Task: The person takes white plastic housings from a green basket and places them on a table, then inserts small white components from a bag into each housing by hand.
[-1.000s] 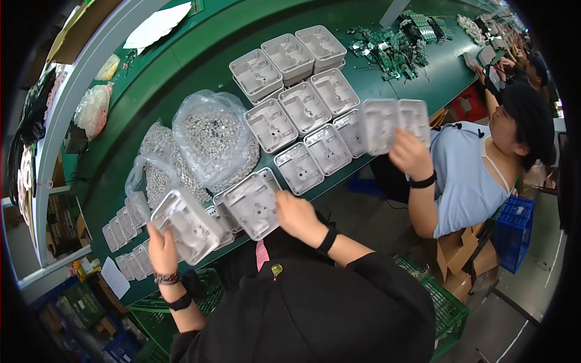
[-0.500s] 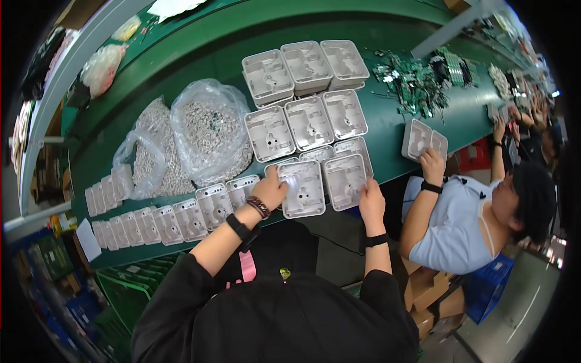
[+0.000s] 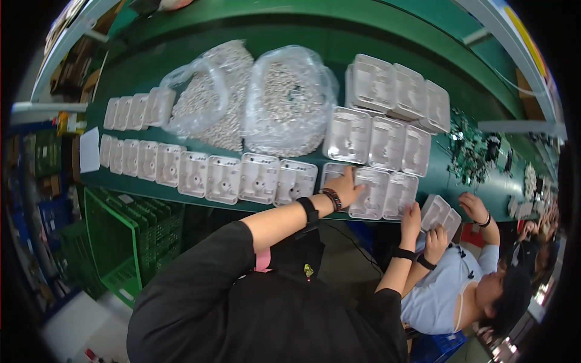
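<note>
My left hand [image 3: 347, 190] grips the left edge of a light grey rectangular plastic housing [image 3: 370, 202], its open side up. Against its right side sits a second grey housing [image 3: 400, 195]. My right hand [image 3: 411, 222] holds that one by its near right edge. Both lie at the near edge of the table. Partly under my left hand is another housing [image 3: 333, 173]; how it touches the pair is hidden. Directly behind stands a row of three housings, with a stacked group [image 3: 373, 85] beyond.
Clear bags of small grey parts [image 3: 284, 100] stand mid-table. Rows of housings [image 3: 192, 174] run left. Green circuit boards [image 3: 471, 151] lie far right. Close on my right, a co-worker's hand [image 3: 434, 243] holds two housings [image 3: 437, 213]. A green crate [image 3: 130, 242] stands below left.
The view has turned left, shifting everything rightward. The two held housings have moved away from me, covering the housings seen behind them before. The co-worker's other hand has come near their housings.
</note>
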### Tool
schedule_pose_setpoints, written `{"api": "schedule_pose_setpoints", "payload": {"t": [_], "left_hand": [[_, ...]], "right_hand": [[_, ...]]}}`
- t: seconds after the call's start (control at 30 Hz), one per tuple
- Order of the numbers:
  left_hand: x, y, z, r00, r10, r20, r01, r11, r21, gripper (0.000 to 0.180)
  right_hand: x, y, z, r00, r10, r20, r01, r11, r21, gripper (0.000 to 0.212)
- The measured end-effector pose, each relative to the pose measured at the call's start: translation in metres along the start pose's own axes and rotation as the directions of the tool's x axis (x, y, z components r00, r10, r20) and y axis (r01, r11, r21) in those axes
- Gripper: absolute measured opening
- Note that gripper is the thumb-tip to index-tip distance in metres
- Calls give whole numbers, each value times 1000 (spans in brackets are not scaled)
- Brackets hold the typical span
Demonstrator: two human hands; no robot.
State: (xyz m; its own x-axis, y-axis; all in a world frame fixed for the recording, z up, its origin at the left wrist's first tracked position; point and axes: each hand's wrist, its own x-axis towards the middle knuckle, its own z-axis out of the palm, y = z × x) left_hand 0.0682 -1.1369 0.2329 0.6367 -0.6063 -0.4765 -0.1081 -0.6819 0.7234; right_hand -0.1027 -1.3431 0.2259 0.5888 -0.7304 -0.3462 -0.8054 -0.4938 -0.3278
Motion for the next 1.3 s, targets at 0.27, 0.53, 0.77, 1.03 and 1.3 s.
{"api": "schedule_pose_setpoints", "payload": {"t": [0.27,0.53,0.77,1.03,1.3], "left_hand": [[-53,-79,-84,940,295,173,-294,955,-28,35],[-126,-240,-242,953,294,67,-284,950,-134,21],[-171,-316,-373,976,111,-188,-132,986,-103,18],[-183,-337,-405,983,34,-181,-94,939,-332,14],[-171,-282,-398,985,170,-41,-173,903,-394,15]], "right_hand": [[-36,-88,-8,862,-201,-465,50,947,-316,28],[-98,-427,129,616,-778,-125,781,624,-31,18],[-66,-571,227,437,-874,-211,815,484,-319,26],[-50,-571,242,659,-751,-41,712,641,-286,16],[-49,-570,230,569,-782,-254,777,612,-145,11]]}}
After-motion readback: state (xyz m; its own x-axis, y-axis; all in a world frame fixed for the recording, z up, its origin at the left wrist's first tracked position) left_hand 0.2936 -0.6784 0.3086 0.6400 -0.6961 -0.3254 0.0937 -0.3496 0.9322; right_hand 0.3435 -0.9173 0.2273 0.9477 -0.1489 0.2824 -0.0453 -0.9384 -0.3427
